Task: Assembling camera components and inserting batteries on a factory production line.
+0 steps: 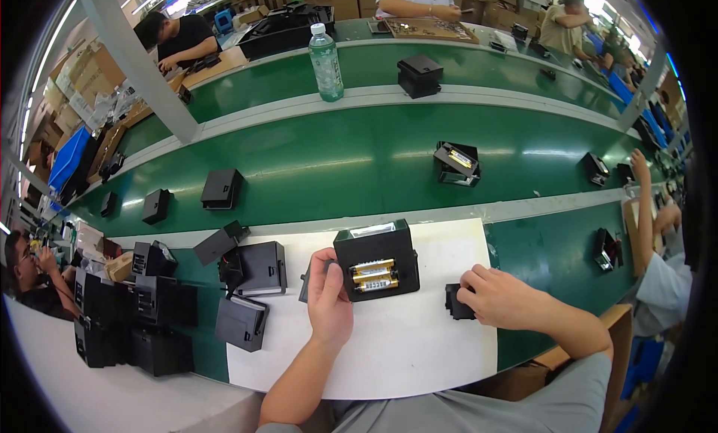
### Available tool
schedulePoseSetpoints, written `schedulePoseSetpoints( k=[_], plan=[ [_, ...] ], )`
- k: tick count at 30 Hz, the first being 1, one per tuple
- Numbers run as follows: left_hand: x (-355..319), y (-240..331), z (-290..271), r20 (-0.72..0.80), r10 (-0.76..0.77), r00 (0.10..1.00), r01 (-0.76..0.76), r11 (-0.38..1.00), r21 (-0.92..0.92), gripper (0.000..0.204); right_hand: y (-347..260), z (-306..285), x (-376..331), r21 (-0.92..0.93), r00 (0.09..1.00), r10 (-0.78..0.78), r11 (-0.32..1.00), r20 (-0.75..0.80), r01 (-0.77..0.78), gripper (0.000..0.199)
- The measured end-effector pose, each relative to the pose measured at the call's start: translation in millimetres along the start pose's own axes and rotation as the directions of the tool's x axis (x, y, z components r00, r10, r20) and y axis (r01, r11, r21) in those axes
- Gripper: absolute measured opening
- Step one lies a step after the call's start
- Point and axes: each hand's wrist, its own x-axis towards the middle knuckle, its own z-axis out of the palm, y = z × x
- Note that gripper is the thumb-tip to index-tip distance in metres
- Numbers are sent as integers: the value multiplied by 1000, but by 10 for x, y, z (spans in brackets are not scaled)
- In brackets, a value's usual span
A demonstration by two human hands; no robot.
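My left hand (330, 302) grips the left side of a black plastic box (381, 246), tilted up above a white sheet (404, 351). A compartment in the box's face holds AA-type batteries (374, 268) with gold and dark wrappers, and a clear or shiny panel shows along its top. Behind my left fingers, a dark flap or piece (304, 285) sticks out; what it belongs to I cannot tell. To the right, my right hand (499, 297) has its fingers closed on a small black plastic piece (456, 304) at the sheet's right side. Its far side is hidden by my fingers.
Several black boxes (258, 268) lie left of the sheet, beside a stack of more (161, 324). Others sit on the green conveyor (321, 171), one with batteries showing (456, 162). A plastic bottle (327, 65) stands on the ledge. Co-workers sit around.
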Motion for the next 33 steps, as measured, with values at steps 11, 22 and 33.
schedulePoseSetpoints(
  k=[11,22,33],
  plan=[
    [-75,32,-51,50,186,981,-192,969,153,16,-340,-375,742,-34,685,-194,970,-703,239,29],
    [-54,110,41,172,133,976,-179,940,290,35,-259,-220,965,132,701,-176,923,-691,362,26],
    [-6,101,13,176,-33,984,-28,943,332,43,85,-76,963,885,847,348,384,-401,261,57]
  ],
)
